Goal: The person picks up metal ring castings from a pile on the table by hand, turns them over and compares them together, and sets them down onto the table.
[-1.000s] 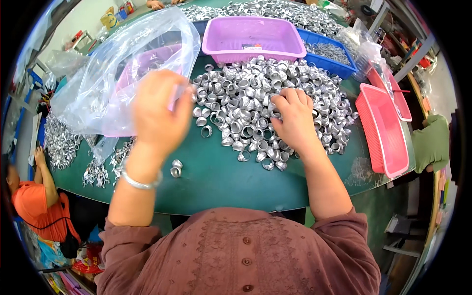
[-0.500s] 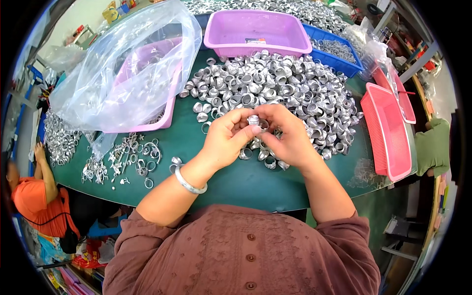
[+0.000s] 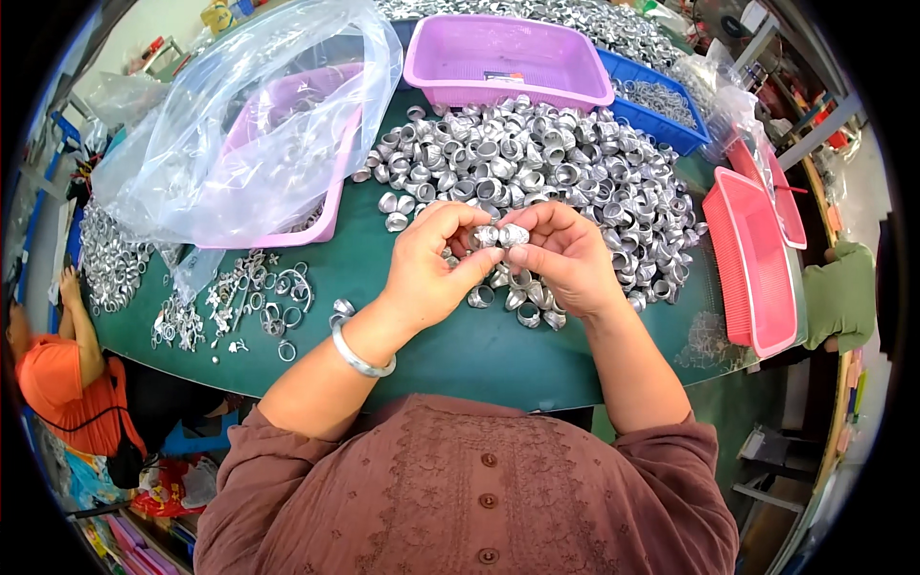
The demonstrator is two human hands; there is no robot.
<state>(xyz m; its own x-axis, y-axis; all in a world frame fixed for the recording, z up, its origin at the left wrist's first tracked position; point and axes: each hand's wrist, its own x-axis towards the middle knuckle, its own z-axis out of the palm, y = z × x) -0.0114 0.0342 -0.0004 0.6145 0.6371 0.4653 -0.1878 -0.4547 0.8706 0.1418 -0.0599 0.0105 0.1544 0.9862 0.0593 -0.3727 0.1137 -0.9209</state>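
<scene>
My left hand (image 3: 429, 261) pinches a silver-coloured metal ring (image 3: 485, 236) between thumb and fingers. Beside it, my right hand (image 3: 565, 257) grips another silver ring (image 3: 515, 235). The two rings sit side by side, their broad faces turned up toward me. Both hands hover over the near edge of a large heap of similar rings (image 3: 546, 158) on the green table (image 3: 450, 355). A few loose rings (image 3: 481, 296) lie just below my fingers. The fingertips behind the held rings are partly hidden.
A purple basket (image 3: 508, 91) stands behind the heap, a blue tray (image 3: 695, 142) of small rings beside it. Clear plastic (image 3: 259, 125) drapes over another purple basket (image 3: 331, 216) at left. A pink basket (image 3: 757, 287) stands right. A person in orange (image 3: 72, 388) sits at far left.
Both hands have turned the rings so their broad faces now show side by side. The view has shifted slightly; the heap and baskets look unchanged.
</scene>
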